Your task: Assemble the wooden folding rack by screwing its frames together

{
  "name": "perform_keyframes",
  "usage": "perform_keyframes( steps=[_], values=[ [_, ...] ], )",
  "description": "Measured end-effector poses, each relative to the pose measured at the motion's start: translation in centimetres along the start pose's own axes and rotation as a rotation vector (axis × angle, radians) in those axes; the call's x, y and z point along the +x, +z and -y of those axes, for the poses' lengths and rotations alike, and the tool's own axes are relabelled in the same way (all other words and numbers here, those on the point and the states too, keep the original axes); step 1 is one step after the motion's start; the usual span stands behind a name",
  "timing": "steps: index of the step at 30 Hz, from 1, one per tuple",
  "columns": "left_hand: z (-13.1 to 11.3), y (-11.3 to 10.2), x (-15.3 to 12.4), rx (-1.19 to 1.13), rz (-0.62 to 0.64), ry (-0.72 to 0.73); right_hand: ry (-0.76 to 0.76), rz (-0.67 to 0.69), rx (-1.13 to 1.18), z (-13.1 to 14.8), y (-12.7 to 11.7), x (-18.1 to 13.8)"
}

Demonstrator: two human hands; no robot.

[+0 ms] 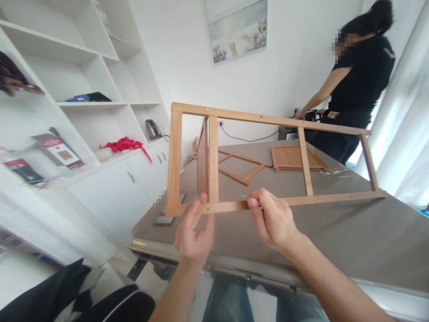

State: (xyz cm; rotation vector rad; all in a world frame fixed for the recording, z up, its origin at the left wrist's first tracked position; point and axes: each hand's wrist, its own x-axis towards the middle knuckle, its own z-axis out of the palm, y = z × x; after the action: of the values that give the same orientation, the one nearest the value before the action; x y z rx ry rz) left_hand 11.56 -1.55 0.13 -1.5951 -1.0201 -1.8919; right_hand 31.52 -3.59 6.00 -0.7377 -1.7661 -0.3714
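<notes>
The left grip, half-curled, touches the wooden frame at its lower rail; I cannot tell whether it clasps. To its right, the right grip pinches a slim piece beside that rail. Beyond both, a panel lies on the surface.

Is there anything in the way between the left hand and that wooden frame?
Nothing that shows. The left hand is right up at the lower rail of the wooden frame. The right hand, pinching a small thin piece, is farther along that rail, not between them.
</notes>
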Motion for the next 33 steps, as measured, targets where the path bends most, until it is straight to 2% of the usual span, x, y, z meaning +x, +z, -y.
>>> perform_keyframes(
  steps=[6,16,26,33],
  values=[
    [0.6,-0.6,-0.1,0.01,-0.015,0.003,0.006,-0.011,0.004,0.6,0.4,0.0],
    [1.4,-2.2,1.3,0.09,-0.062,0.037,-0.011,-0.01,0.017,1.9,0.9,0.8],
    [1.8,-2.7,1.3,0.084,-0.07,0.026,-0.021,0.002,0.064,3.1,0.8,1.1],
    [2.1,-3.1,1.0,0.007,-0.004,0.0,-0.042,0.183,0.034,6.6,0.6,2.3]
  ],
)
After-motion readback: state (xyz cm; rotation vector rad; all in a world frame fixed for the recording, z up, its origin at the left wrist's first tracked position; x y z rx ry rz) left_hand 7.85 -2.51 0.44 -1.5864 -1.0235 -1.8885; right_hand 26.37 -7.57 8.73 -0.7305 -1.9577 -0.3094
